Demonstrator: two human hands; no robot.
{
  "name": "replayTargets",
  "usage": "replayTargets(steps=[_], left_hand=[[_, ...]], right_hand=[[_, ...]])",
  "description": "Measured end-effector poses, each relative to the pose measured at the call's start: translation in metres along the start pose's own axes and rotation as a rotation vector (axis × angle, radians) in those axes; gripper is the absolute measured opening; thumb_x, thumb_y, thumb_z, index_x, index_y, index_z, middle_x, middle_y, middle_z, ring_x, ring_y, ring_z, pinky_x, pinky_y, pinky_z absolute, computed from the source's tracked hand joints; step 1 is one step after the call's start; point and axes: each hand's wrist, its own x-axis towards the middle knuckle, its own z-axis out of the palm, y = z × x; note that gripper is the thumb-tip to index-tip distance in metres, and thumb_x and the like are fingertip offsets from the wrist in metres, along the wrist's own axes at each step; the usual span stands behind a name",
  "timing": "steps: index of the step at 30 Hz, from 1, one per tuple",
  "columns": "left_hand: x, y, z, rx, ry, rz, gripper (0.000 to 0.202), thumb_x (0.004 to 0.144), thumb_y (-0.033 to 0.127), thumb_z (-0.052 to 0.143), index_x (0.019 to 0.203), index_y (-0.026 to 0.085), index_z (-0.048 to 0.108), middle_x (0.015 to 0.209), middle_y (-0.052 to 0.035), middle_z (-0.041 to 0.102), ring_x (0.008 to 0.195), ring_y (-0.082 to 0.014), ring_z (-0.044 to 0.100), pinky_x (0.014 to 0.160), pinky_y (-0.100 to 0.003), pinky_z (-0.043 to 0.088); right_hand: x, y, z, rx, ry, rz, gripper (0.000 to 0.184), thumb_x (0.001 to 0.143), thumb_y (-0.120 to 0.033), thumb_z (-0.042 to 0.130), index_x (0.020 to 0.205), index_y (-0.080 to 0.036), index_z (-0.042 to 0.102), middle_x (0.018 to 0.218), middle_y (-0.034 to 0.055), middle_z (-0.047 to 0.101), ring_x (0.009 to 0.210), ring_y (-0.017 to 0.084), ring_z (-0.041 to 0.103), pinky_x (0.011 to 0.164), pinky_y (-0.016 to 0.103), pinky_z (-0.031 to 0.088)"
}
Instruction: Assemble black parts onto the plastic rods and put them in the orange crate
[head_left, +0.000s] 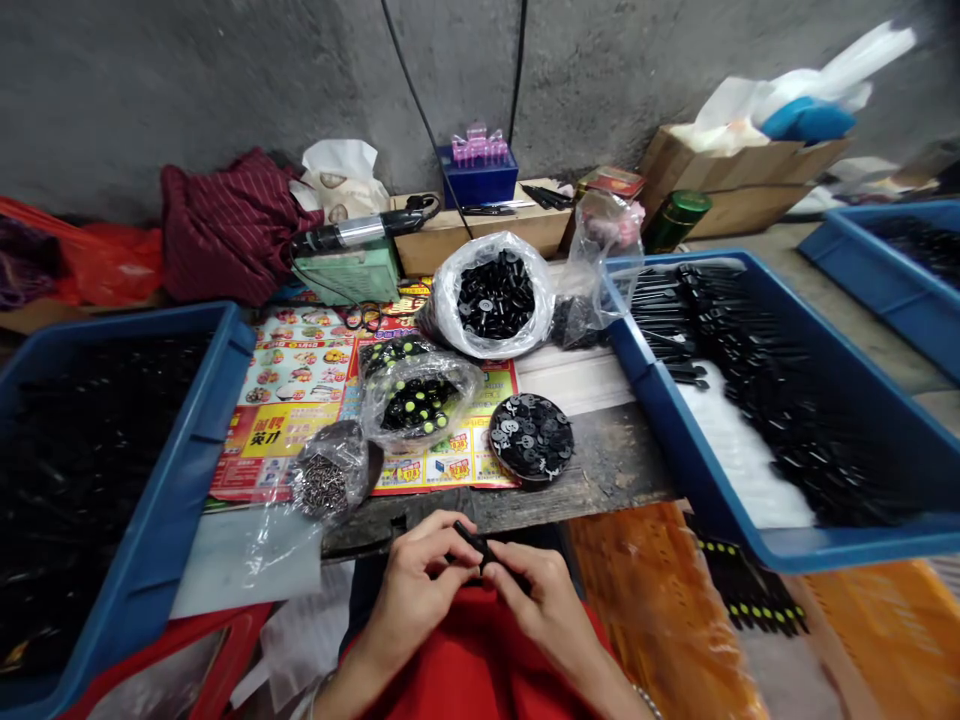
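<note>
Just in front of the bench edge, above my lap, both my hands meet at a slim black plastic piece (470, 538). My left hand (421, 572) pinches it between thumb and fingers. The fingers of my right hand (541, 592) are closed around its lower end; part of the piece is hidden there. Closest on the bench is a round container (531, 480) heaped with flat black parts. To its left lie a bag of small metal screws or pins (324, 486) and a clear bag (367, 410) of black parts with yellow-green dots.
Blue bins of black parts flank me, one on the left (238, 345) and one on the right (637, 375). Behind sit a white bag (444, 285) of black pieces, scissors (364, 317) and a power screwdriver-like tool (360, 230) on a green box. Newspaper-like flyers (300, 370) cover the bench.
</note>
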Motion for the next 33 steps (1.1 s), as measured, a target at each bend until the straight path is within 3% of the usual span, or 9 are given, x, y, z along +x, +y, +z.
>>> replayTargets(steps=[5, 8, 16, 27, 33], left_hand=[[0.000, 0.004, 0.000, -0.025, -0.056, -0.002, 0.008, 0.070, 0.012, 0.067, 0.065, 0.016, 0.071, 0.089, -0.0087, 0.068, 0.076, -0.0188, 0.066, 0.064, -0.023, 0.053], [0.002, 0.003, -0.001, -0.141, -0.083, -0.080, 0.002, 0.069, 0.014, 0.069, 0.071, 0.016, 0.069, 0.080, -0.0056, 0.067, 0.075, -0.0185, 0.065, 0.068, -0.026, 0.055], [0.004, -0.004, -0.004, -0.501, -0.126, -0.315, 0.036, 0.060, 0.019, 0.083, 0.090, 0.015, 0.063, 0.077, -0.0009, 0.067, 0.066, -0.0115, 0.062, 0.064, -0.020, 0.051], [0.001, 0.011, 0.000, -0.491, -0.072, -0.378, 0.034, 0.055, 0.015, 0.085, 0.080, 0.013, 0.063, 0.069, -0.0015, 0.070, 0.061, -0.0123, 0.063, 0.059, -0.019, 0.049], [0.001, 0.006, 0.002, -0.504, -0.063, -0.426, 0.033, 0.053, 0.012, 0.083, 0.077, 0.014, 0.061, 0.067, -0.0026, 0.071, 0.059, -0.0150, 0.065, 0.058, -0.021, 0.049]], right_hand=[[-0.002, 0.000, 0.002, -0.087, 0.010, -0.051, 0.025, 0.094, -0.023, 0.045, 0.092, -0.015, 0.070, 0.074, 0.0073, 0.068, 0.064, 0.018, 0.062, 0.060, 0.024, 0.041], [-0.003, -0.001, 0.003, -0.095, 0.016, -0.062, 0.024, 0.094, -0.022, 0.046, 0.092, -0.015, 0.069, 0.072, 0.0070, 0.068, 0.063, 0.018, 0.061, 0.059, 0.024, 0.041], [-0.004, -0.002, 0.003, -0.107, 0.004, -0.056, 0.025, 0.093, -0.023, 0.046, 0.082, -0.014, 0.067, 0.067, 0.0056, 0.064, 0.059, 0.016, 0.057, 0.056, 0.024, 0.038], [-0.006, -0.001, 0.005, -0.109, 0.055, -0.106, 0.025, 0.093, -0.021, 0.046, 0.074, -0.016, 0.061, 0.063, 0.0029, 0.061, 0.055, 0.014, 0.054, 0.054, 0.022, 0.034], [-0.006, -0.003, 0.004, -0.144, 0.050, -0.107, 0.027, 0.092, -0.020, 0.046, 0.070, -0.017, 0.059, 0.060, 0.0017, 0.058, 0.054, 0.013, 0.051, 0.053, 0.023, 0.031]])
